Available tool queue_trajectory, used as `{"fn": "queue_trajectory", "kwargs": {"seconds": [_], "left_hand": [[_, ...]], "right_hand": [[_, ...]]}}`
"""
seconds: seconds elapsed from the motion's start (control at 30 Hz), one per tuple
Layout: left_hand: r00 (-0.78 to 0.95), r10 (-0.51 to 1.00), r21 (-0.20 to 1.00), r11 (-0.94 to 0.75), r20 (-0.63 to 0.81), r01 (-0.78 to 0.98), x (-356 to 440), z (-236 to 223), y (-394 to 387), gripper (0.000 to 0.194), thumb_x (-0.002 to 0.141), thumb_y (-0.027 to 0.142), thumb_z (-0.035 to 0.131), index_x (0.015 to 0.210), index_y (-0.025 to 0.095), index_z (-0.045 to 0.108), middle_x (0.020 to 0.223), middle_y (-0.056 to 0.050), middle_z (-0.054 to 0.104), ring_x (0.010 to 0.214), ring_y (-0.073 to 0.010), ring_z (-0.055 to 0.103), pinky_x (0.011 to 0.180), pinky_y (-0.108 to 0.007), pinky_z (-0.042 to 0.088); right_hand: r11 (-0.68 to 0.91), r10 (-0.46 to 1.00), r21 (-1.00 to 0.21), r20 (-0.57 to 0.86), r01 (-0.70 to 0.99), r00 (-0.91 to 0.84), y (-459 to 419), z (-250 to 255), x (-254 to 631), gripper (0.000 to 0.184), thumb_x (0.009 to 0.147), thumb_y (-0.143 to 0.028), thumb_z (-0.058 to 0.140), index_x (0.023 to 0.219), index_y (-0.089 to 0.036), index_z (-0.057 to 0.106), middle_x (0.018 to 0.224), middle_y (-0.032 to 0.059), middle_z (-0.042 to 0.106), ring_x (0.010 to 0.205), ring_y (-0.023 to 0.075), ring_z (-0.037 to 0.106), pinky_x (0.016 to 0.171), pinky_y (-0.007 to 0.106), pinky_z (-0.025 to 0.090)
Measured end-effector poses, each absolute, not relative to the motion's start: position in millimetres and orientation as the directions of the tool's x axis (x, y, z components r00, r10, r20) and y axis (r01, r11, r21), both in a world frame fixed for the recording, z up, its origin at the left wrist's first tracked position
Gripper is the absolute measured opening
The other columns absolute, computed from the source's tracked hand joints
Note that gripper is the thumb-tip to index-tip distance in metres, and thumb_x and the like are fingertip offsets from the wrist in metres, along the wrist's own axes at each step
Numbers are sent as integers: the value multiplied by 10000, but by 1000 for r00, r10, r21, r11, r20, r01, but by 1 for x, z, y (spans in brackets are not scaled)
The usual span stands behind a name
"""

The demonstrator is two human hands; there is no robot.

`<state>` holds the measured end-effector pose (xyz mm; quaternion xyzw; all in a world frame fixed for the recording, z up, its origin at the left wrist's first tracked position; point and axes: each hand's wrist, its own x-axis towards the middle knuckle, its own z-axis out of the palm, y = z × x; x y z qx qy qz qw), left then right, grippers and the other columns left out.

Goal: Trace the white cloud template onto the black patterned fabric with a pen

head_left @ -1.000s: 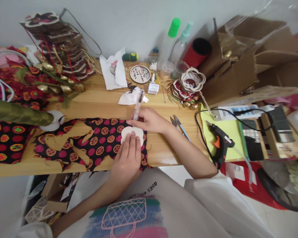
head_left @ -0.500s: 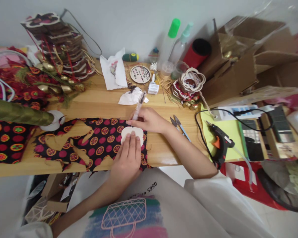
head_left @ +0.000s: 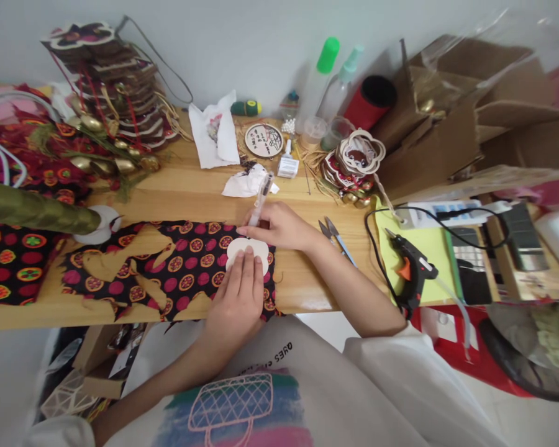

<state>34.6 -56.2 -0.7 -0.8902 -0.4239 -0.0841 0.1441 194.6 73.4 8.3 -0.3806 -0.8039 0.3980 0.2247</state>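
My left hand (head_left: 240, 295) lies flat, its fingertips pressing a cream flower-shaped piece (head_left: 235, 247) onto a dark patterned cloth (head_left: 181, 264). The hand covers the lower part of that piece. In my right hand (head_left: 284, 226), a clear pen (head_left: 262, 198) is pinched, with its upper end leaning away from me. The pen's tip is hidden by the fingers, just above the piece's top edge. Irregular holes cut in the cloth's left half let the wooden table (head_left: 168, 186) show through.
Thread snips (head_left: 338, 239) lie right of my right forearm. Farther right, a black glue gun (head_left: 412, 267) with its cord rests on yellow paper (head_left: 438, 282). A green ribbon roll (head_left: 37, 208) lies at left. Stacked flower ornaments (head_left: 121, 93) and a cardboard box (head_left: 447, 118) stand behind.
Both hands, the pen and the flower-shaped piece hold nearly the same place. Only a slight shift of the whole view shows.
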Motion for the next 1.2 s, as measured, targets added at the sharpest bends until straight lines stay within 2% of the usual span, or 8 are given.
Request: {"fn": "queue_trajectory", "kwargs": {"seconds": [0.27, 0.5, 0.83, 1.07, 1.2], "left_hand": [[622, 724, -212, -585, 299, 783, 36, 0, -56, 445, 908, 88, 316, 1249, -58, 563, 1316, -260, 587, 1186, -325, 618, 947, -365, 531], [609, 720, -166, -591, 332, 790, 37, -2, -57, 452, 904, 63, 291, 1225, -84, 574, 1290, -285, 595, 1169, -351, 623, 945, -407, 526], [529, 764, -103, -532, 369, 840, 43, -11, -61, 430, 921, 86, 323, 1229, -51, 590, 1264, -253, 628, 1181, -327, 616, 1002, -412, 494], [489, 781, -24, -522, 387, 853, 43, -12, -62, 405, 936, 120, 370, 1235, -40, 592, 1301, -263, 601, 1211, -321, 593, 1038, -422, 455], [485, 783, -30, -515, 389, 856, 44, -12, -62, 402, 933, 115, 372, 1228, -46, 594, 1299, -261, 603, 1199, -331, 600, 1032, -427, 462]], "right_hand": [[354, 798, -827, 22, 437, -603, 72, 13, 194, 267, 909, -362, 603, 758, -145, 640, 640, -22, 588, 572, 94, 481, 580, 235, 325], [357, 808, -822, 34, 443, -588, 70, 9, 192, 271, 901, -382, 615, 757, -153, 627, 651, -16, 585, 570, 91, 467, 592, 232, 353], [417, 803, -761, 52, 498, -593, 70, 13, 181, 392, 934, -484, 528, 694, -180, 587, 619, -18, 535, 600, 109, 466, 600, 246, 364], [368, 813, -801, 31, 472, -581, 71, 9, 176, 436, 916, -572, 520, 842, -172, 679, 688, 15, 649, 567, 109, 513, 575, 250, 404], [362, 819, -816, 48, 449, -572, 71, 8, 178, 402, 910, -538, 555, 812, -171, 687, 756, 39, 697, 606, 118, 556, 598, 258, 435]]}}
